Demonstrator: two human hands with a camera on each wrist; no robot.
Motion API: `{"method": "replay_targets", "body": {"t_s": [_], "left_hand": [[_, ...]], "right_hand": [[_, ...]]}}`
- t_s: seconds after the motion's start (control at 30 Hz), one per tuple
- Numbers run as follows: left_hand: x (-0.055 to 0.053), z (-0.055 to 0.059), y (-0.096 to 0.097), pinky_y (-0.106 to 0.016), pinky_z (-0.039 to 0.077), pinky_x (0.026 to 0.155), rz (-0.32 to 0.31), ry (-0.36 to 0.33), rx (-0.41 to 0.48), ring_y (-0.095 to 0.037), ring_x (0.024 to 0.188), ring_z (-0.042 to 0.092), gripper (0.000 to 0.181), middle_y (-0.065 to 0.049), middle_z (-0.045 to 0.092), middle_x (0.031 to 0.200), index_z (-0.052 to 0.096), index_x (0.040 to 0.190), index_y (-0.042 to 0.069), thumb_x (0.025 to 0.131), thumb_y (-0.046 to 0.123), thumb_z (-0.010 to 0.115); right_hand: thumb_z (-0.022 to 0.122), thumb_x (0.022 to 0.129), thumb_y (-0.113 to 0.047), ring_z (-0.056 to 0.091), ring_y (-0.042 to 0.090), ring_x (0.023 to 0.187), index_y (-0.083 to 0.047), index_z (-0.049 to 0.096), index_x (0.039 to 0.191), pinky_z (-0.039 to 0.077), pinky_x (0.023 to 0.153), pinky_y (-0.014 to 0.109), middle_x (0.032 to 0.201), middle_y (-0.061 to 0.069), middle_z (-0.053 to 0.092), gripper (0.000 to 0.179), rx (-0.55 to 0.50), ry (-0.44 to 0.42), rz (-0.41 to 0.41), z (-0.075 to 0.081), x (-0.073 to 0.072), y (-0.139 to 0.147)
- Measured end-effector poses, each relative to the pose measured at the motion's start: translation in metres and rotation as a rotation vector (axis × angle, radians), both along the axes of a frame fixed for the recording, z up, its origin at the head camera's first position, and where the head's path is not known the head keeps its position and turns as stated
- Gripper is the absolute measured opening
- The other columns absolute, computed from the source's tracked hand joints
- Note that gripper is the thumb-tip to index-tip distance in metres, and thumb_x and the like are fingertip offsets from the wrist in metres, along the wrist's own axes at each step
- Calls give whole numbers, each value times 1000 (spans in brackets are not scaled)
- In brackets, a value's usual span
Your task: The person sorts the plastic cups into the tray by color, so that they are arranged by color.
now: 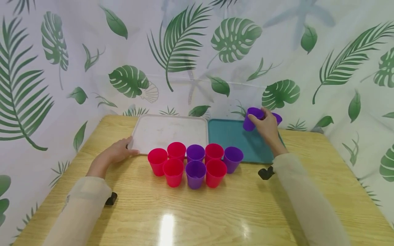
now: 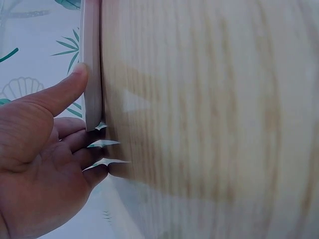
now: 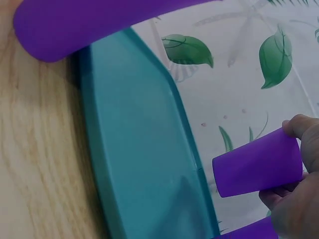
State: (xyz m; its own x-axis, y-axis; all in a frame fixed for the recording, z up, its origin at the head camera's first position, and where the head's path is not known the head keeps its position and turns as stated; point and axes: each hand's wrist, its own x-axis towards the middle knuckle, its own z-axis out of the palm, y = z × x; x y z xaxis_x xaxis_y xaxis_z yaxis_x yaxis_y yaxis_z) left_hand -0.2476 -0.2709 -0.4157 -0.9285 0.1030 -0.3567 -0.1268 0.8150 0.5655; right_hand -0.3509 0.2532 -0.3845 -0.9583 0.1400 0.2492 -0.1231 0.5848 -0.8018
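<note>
In the head view my right hand holds a purple cup over the far right part of the teal tray. The right wrist view has this cup tilted on its side, thumb and fingers at one end. A second purple cup stands at the tray's right end, partly hidden behind that hand. My left hand is at the near left corner of the white tray. Its thumb touches the tray's rim in the left wrist view, with fairly straight fingers at the corner.
In front of the trays, several red cups and three purple cups stand upright in two close rows on the wooden table. They overlap the trays' near edges in the head view. A leaf-print cloth hangs behind the table.
</note>
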Motion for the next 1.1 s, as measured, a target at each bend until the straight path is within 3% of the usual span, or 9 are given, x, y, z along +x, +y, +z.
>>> {"method": "replay_targets", "body": {"t_s": [0.57,1.1], "left_hand": [[-2,-4,-2,-63,12,123,-25,31,-13,-53,152,10,90,-38,13,163,12,161,-7,103,38,64],[-4,-7,-3,-63,12,123,-6,21,-19,-52,152,11,90,-36,13,164,12,162,-5,102,38,64]], "right_hand": [[72,96,-33,55,39,124,7,42,152,45,108,51,140,30,57,75,33,-13,-14,-20,-10,-4],[73,96,-33,50,44,135,9,42,151,41,113,52,146,31,52,77,60,-31,-16,-32,-14,-2]]}}
